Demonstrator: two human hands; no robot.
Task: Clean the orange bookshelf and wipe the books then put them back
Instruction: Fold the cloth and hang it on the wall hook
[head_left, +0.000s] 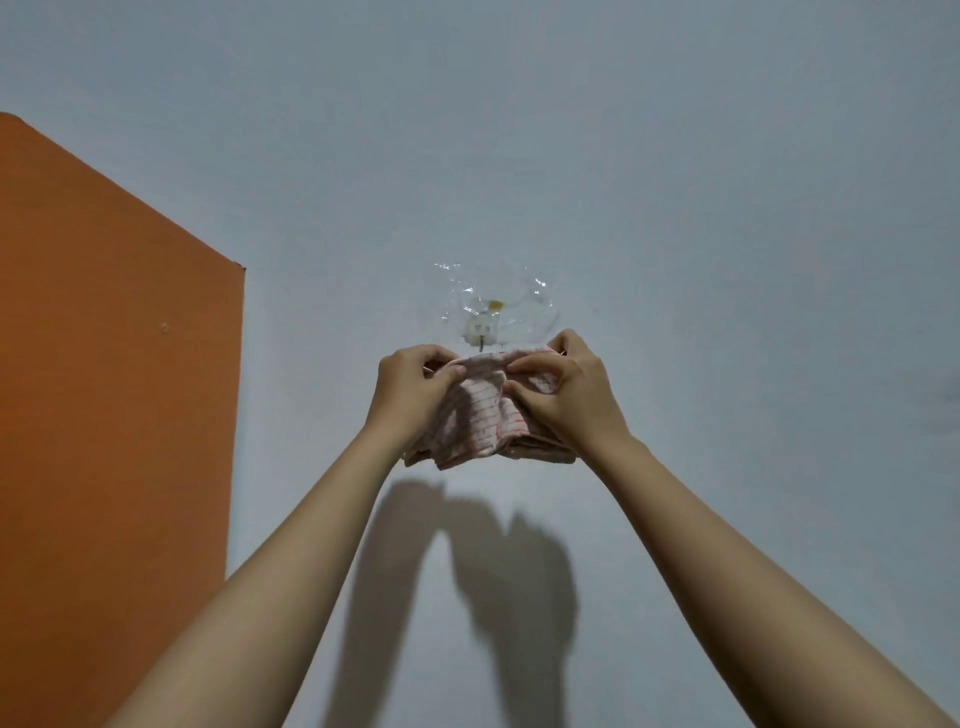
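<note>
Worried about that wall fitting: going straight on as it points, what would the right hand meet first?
Likely the clear plastic taped over the hook, just past the cloth the right hand grips; depth is unclear.

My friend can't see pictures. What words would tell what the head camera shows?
The left hand and right hand pinch a pink striped cloth just below a small hook on a grey wall. The orange bookshelf stands to the left.
</note>
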